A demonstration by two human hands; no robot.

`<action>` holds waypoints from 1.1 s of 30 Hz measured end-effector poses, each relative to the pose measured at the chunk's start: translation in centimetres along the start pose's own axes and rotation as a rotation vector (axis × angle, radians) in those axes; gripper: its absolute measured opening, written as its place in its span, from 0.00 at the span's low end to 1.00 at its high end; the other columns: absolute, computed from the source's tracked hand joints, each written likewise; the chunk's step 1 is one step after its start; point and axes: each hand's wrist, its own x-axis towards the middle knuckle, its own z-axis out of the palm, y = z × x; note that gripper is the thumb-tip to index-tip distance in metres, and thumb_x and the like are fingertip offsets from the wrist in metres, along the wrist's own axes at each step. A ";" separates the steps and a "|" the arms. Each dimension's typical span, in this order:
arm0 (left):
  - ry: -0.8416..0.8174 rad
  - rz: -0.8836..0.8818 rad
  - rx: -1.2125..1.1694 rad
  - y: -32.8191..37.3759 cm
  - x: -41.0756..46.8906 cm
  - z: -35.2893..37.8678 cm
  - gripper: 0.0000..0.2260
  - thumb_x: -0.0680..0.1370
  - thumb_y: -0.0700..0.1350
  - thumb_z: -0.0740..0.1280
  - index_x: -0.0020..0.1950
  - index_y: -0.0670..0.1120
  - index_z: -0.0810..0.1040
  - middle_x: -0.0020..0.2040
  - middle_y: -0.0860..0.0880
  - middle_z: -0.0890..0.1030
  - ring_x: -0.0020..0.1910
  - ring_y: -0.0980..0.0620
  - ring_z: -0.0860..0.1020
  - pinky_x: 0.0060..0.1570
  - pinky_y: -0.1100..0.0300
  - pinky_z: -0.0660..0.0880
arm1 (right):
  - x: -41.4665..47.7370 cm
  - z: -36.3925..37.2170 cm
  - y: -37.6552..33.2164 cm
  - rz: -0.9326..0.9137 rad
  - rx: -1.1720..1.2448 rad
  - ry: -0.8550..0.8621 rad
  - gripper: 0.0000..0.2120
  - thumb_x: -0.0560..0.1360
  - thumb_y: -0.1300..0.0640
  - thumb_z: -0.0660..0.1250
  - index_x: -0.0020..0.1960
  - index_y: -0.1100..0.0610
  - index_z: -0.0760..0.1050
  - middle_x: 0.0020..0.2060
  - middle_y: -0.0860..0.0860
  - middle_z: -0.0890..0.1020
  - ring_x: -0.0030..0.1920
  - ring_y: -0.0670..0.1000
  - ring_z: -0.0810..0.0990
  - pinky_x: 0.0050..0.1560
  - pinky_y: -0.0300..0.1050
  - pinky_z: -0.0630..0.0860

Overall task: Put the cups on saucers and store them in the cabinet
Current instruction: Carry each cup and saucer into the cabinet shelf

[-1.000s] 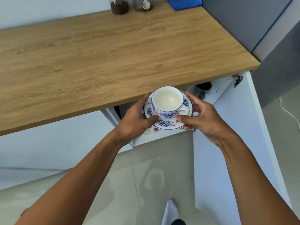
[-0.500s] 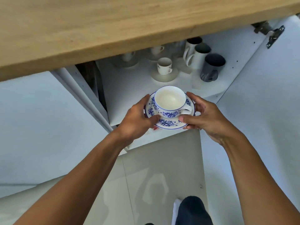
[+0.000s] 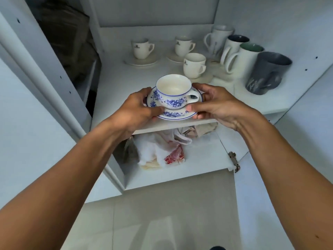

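Note:
A white cup with blue flowers [image 3: 173,92] stands upright on its matching saucer [image 3: 173,114]. My left hand [image 3: 137,109] grips the saucer's left rim and my right hand [image 3: 214,103] grips its right rim, thumbs on top. The saucer hovers at the front edge of the white cabinet shelf [image 3: 115,83]; whether it touches the shelf I cannot tell. The cup's handle points right.
Three cream cups on saucers [image 3: 194,67] stand further back on the shelf. Several tall mugs, the nearest a grey mug [image 3: 266,73], line the right side. Crumpled cloths [image 3: 162,148] lie on the lower shelf. The cabinet door [image 3: 288,177] hangs open at right.
My view dropped from the wooden countertop to inside the cabinet. Both hands carried the cup and saucer down and forward to the shelf's front edge.

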 end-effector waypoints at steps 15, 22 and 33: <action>0.328 -0.127 0.128 -2.1 7.8 -4.2 0.22 0.72 0.37 0.76 0.65 0.42 0.77 0.55 0.40 0.83 0.32 0.53 0.78 0.37 0.63 0.79 | 11.5 2.9 -0.7 -0.048 -0.122 -0.027 0.17 0.69 0.67 0.77 0.56 0.60 0.79 0.40 0.54 0.82 0.29 0.44 0.79 0.35 0.37 0.82; 0.351 -0.154 0.310 -2.3 10.2 -6.2 0.28 0.59 0.52 0.78 0.57 0.47 0.83 0.51 0.47 0.85 0.52 0.46 0.83 0.59 0.47 0.79 | 14.7 4.6 -0.9 -0.067 -0.164 0.000 0.20 0.70 0.69 0.76 0.61 0.68 0.76 0.38 0.53 0.80 0.27 0.44 0.77 0.32 0.36 0.81; 0.314 -0.116 0.288 -2.2 12.5 -7.0 0.17 0.72 0.39 0.75 0.61 0.45 0.81 0.52 0.49 0.83 0.50 0.52 0.79 0.47 0.64 0.73 | 18.1 4.5 -2.0 -0.006 -0.272 0.018 0.25 0.67 0.64 0.80 0.62 0.65 0.77 0.51 0.59 0.84 0.30 0.46 0.82 0.30 0.36 0.80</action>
